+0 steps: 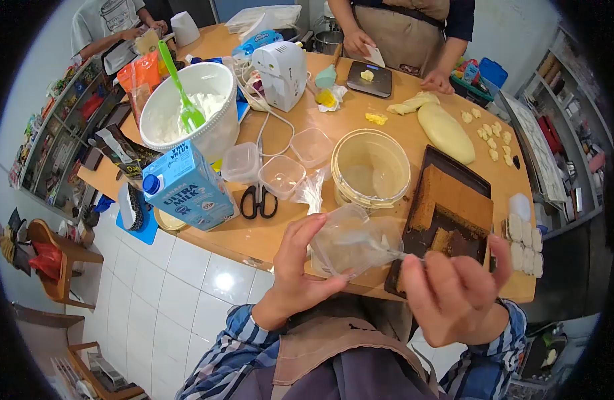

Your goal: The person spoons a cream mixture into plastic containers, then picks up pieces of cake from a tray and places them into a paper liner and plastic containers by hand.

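My left hand (292,270) grips a small clear plastic container (340,248) by its side, tilted above the table's front edge. In my right hand (457,293), the fingers are pinched on a spoon (392,252), whose far end reaches into the container and is blurred. Just beyond the container stands a round cream-coloured tub (371,193) with residue on its inner wall. A dark baking tray (455,163) holding a brown sheet cake (463,203), with a part cut out, lies beyond my right hand. Black-handled scissors (259,202) rest left of the container.
A blue milk carton (190,187) and a white bowl (220,80) of white cream with a green spatula (180,87) stand at left. Dough (447,133) lies at the back right. One person (400,30) works beside a scale (370,80); another (107,27) is far left.
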